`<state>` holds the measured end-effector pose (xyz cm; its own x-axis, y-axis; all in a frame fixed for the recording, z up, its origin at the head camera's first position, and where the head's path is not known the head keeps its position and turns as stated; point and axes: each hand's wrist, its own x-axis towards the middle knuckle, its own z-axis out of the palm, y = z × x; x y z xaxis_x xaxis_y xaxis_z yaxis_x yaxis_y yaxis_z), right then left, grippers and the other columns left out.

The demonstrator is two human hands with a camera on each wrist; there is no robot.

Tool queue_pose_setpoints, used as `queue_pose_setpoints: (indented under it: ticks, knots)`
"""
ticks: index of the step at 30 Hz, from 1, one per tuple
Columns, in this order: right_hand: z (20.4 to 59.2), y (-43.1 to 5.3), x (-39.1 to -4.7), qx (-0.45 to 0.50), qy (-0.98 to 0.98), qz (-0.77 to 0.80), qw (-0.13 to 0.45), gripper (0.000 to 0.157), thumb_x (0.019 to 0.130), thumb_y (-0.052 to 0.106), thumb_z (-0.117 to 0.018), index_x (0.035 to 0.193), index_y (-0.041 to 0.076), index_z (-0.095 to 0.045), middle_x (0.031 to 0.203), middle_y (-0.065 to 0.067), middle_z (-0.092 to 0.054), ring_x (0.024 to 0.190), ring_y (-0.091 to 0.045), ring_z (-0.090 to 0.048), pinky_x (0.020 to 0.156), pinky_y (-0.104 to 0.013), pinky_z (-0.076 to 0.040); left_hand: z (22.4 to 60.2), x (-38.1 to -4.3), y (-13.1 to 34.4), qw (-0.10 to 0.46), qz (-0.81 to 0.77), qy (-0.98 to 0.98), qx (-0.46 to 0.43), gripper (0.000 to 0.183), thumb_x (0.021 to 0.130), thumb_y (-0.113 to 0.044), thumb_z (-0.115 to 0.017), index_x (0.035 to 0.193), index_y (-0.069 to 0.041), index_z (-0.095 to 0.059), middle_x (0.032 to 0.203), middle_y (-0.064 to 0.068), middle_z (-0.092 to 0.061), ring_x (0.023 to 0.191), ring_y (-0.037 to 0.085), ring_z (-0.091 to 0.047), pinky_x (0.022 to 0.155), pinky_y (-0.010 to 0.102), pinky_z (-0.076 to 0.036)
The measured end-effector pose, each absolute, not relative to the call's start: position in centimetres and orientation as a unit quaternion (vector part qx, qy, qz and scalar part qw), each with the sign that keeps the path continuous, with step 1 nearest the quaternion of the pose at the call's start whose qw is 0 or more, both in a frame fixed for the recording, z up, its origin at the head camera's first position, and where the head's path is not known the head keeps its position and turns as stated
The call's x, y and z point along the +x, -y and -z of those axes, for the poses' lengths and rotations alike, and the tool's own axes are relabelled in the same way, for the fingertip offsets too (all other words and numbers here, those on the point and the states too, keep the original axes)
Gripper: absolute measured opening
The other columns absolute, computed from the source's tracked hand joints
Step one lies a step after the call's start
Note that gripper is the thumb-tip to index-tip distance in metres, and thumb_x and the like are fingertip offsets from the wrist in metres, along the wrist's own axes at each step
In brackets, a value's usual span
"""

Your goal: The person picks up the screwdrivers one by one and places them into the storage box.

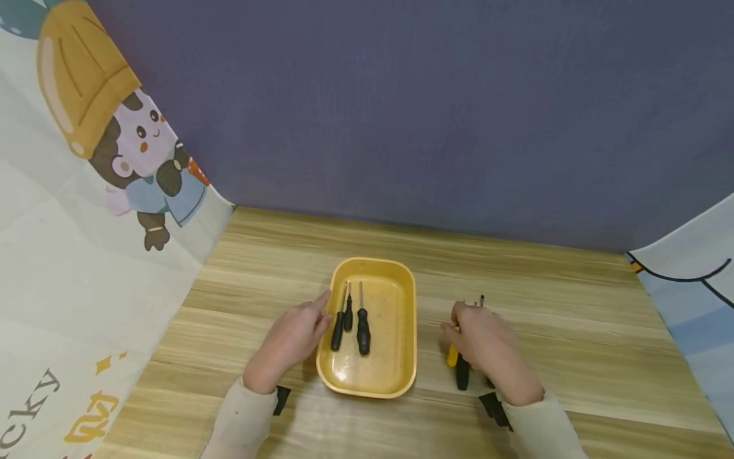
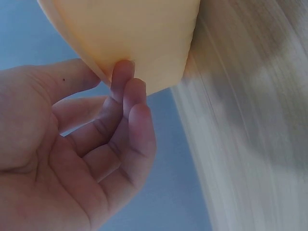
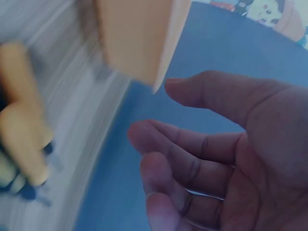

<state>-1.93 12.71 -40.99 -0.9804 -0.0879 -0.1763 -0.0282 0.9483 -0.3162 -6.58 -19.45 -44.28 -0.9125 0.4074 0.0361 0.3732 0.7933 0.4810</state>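
My left hand [image 1: 291, 338] holds the left rim of a yellow plastic tray [image 1: 414, 331]. In the left wrist view its thumb lies over the rim and its bent fingers touch the tray's outer wall [image 2: 159, 38]. Three black-handled screwdrivers [image 1: 364, 333] lie inside the tray, on its left half, tips pointing away. To the right of the tray, my right hand [image 1: 487, 338] hovers over a group of screwdrivers, fingers loosely bent and nothing between them. A yellow handle [image 1: 452, 356] and a black handle [image 1: 462, 375] show beside it; the hand hides the rest.
The wood-grain tabletop [image 1: 264, 255] ends at a dark blue backdrop [image 1: 401, 127]. A printed cloth [image 1: 115, 268] rises along the left side, another [image 1: 682, 306] along the right. In the right wrist view, blurred yellow handles [image 3: 24, 139] lie at the left edge.
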Motion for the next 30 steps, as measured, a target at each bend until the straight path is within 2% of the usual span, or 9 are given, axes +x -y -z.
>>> queue_pose_setpoints:
  ticks: [7,14,21,30]
  knots:
    - [43.2,-15.9,-1.2,0.014,-0.983,0.15,0.106,0.023,0.097,0.023,-0.066,0.083,0.007,-0.058,0.061,-0.003,-0.048,0.049,-0.017,-0.045,0.042,-0.03,-0.036,44.2,-6.5,19.5,0.028,-0.246,-0.945,0.212,0.053,0.098,-0.014,-0.066,0.144,0.004,-0.049,0.071,-0.007,-0.053,0.056,0.006,-0.046,0.052,0.023,-0.044]
    - [45.2,-18.1,-0.8,0.041,-0.977,0.162,0.131,0.024,0.099,0.024,-0.061,0.09,0.002,-0.064,0.065,-0.003,-0.051,0.051,-0.018,-0.047,0.044,-0.031,-0.039,44.3,-6.5,19.3,0.033,-0.246,-0.946,0.207,0.054,0.098,-0.014,-0.067,0.145,0.004,-0.048,0.072,-0.007,-0.055,0.057,0.006,-0.047,0.053,0.023,-0.045]
    - [46.2,-18.8,-0.7,0.052,-0.973,0.178,0.135,0.029,0.101,0.029,-0.06,0.093,0.002,-0.065,0.062,-0.003,-0.05,0.05,-0.017,-0.046,0.044,-0.031,-0.038,44.3,-6.5,19.3,0.03,-0.247,-0.946,0.209,0.054,0.097,-0.013,-0.067,0.144,0.005,-0.048,0.072,-0.006,-0.055,0.057,0.006,-0.047,0.053,0.023,-0.045]
    - [46.4,-19.0,-0.8,0.063,-0.969,0.185,0.149,0.027,0.102,0.028,-0.057,0.093,0.003,-0.063,0.062,-0.003,-0.05,0.05,-0.017,-0.045,0.044,-0.03,-0.037,44.3,-6.6,19.4,0.027,-0.244,-0.946,0.213,0.053,0.097,-0.014,-0.067,0.144,0.005,-0.049,0.072,-0.006,-0.054,0.058,0.006,-0.047,0.053,0.023,-0.045]
